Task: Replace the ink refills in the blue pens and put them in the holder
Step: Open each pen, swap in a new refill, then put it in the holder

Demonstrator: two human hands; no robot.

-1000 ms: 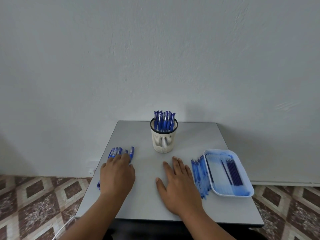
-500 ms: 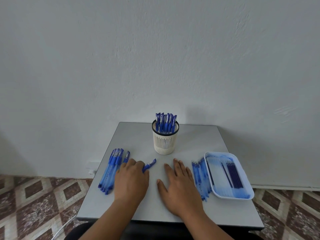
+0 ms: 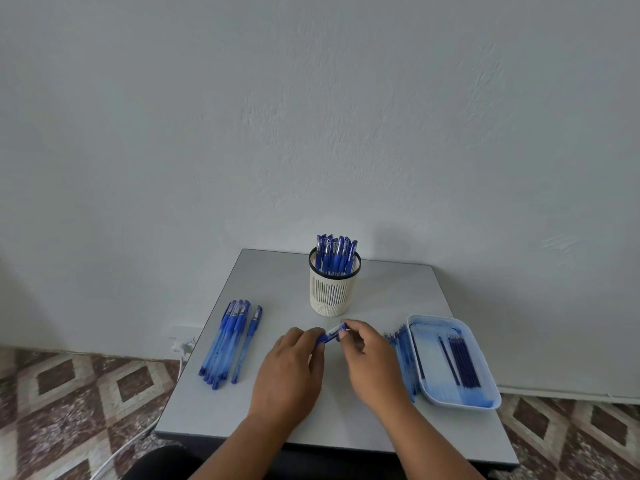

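One blue pen (image 3: 331, 333) is held over the middle of the grey table (image 3: 277, 282). My left hand (image 3: 289, 372) grips its lower barrel and my right hand (image 3: 372, 362) pinches its capped end. Most of the barrel is hidden under my left hand. A white slotted holder (image 3: 330, 294) with several blue pens standing in it is at the back centre. Several blue pens (image 3: 227, 339) lie in a row on the left. A white tray (image 3: 485, 382) on the right holds several dark refills (image 3: 464, 360).
A row of pale blue tubes (image 3: 403, 351) lies against the tray's left side, partly behind my right hand. The table stands against a white wall. Patterned floor tiles (image 3: 69, 403) and a white cable (image 3: 117, 455) show to the left.
My left hand took one pen from the left row and carried it to the table's middle. My right hand rose off the table and took hold of the pen's other end.
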